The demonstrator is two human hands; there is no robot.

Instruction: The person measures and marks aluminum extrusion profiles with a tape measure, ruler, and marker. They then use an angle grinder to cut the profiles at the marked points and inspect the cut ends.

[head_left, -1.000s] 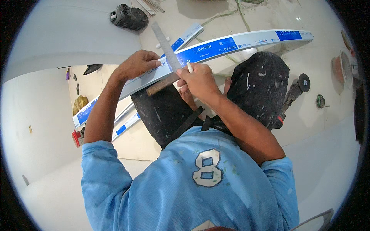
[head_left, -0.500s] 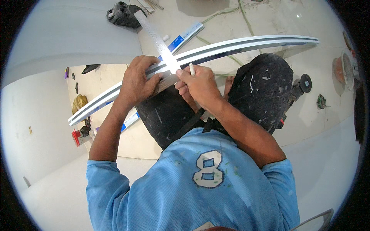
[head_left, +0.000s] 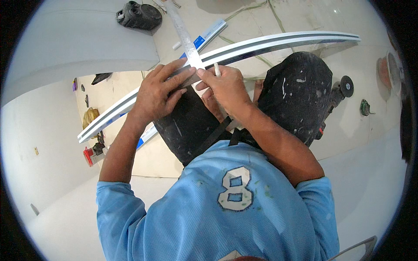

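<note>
A long white grooved metal profile (head_left: 278,44) lies slantwise across my lap, above the dark trousers. Set across it is a metal try square (head_left: 181,31), its blade pointing away from me. My left hand (head_left: 157,93) is closed over the profile and the square's near part, fingers pressing from above and thumb on the near side. My right hand (head_left: 228,87) pinches a slim white marker (head_left: 217,69), its thumb tip at the square's near edge. The marker's tip is hidden behind the fingers.
An angle grinder (head_left: 332,104) stands beside my right knee, with a small green tangled item (head_left: 365,107) and a bowl (head_left: 394,78) farther right. Another white-and-blue profile (head_left: 210,35) lies on the floor beneath. A black container (head_left: 138,17) sits by the wall, far left.
The square's blade has shifted away from me and slightly right. My left fingers have stretched forward toward its near part; my right hand has moved slightly away from me with the marker.
</note>
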